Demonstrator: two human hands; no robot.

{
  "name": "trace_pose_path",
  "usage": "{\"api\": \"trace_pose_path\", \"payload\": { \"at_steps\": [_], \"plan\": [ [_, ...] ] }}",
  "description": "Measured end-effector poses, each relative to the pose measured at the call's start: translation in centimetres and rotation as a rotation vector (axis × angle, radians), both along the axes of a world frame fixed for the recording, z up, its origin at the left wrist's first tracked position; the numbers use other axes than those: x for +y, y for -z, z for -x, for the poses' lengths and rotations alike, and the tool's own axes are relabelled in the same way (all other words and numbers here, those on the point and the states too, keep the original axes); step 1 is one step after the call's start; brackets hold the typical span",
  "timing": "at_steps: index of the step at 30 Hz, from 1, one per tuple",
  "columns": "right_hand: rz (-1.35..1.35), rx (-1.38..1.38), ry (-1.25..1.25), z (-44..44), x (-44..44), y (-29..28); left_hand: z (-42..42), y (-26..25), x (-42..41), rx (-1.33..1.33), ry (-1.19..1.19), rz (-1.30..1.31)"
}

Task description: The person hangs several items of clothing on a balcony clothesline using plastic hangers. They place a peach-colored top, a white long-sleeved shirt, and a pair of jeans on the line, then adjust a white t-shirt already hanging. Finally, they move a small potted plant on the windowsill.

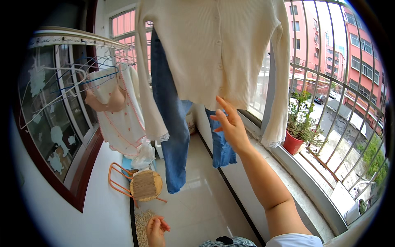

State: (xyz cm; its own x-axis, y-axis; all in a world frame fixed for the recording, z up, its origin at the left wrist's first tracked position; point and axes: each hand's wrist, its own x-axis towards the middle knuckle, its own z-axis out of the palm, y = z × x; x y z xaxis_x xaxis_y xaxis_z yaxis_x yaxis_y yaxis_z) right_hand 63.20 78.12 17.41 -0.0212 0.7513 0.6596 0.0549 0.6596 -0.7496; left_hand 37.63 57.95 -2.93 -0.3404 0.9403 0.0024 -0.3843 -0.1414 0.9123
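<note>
A cream ribbed cardigan point(197, 55), buttoned down the front and trimmed with lace at the cuffs, hangs in front of me. My right hand point(230, 125) is raised at its lower hem, fingers spread; a fingertip overlaps the fabric by the button band, and whether it touches is unclear. Behind the cardigan hang blue jeans point(174, 145) with frayed leg ends, their upper part hidden. Low at the bottom of the view, my left hand point(156, 230) has loosely curled fingers, with nothing visible in it. The top of the cardigan lies outside the picture.
To the left, wire hangers point(77, 77), a beige bra point(106, 100) and a white cloth with red trim point(120, 123) hang from a rack point(80, 35). An orange-framed chair point(146, 185) stands below. Window bars point(327, 74) and a potted plant point(293, 142) are at right.
</note>
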Motion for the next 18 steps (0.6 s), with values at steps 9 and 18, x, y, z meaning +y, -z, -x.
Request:
{"api": "trace_pose_path", "payload": {
  "at_steps": [9,18],
  "plan": [
    [-0.37,-0.175,0.09,0.7,-0.8,5.0,1.5,1.7,6.4,-0.065,0.16,0.143],
    [0.272,-1.176,0.221,-4.9,-4.6,16.1,1.0,-0.5,15.4,0.102,0.453,0.12]
  ]
}}
